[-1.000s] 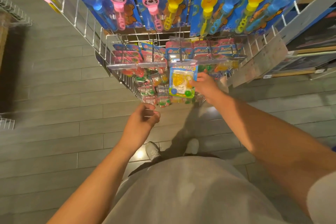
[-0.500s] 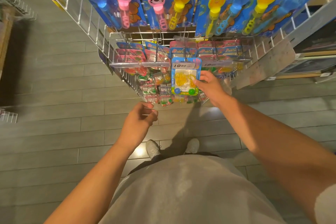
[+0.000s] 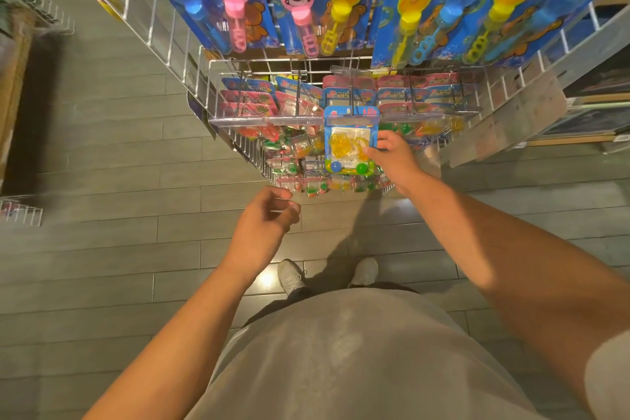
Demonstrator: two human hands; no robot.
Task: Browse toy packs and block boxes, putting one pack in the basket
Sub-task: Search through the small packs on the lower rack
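- The right hand [image 3: 392,155] pinched the pack [image 3: 351,141] by its right edge, thumb on the clear front, fingers behind it.
- Over the last second that hand had lifted the pack and turned it more upright, so the blue header card now faced the camera, where before the blister had tilted away.
- The pack sat at the front edge of the rack [image 3: 238,147], in the middle row of pegs, level with the clear price strip [image 3: 266,120]; whether it had come off its peg could not be told.
- The left hand [image 3: 269,215] hung below the rack's front edge, fingers loosely curled, holding nothing; it had barely shifted.
- More packs [image 3: 296,177] hung on the lower pegs, just left of and beneath the held one.
- Bubble wand cards [image 3: 303,3] hung along the rack's top edge, well above the hands.
- No basket showed in view, so the drop-off had not begun; this looked like the browsing step, with a pack chosen for inspection or removal.
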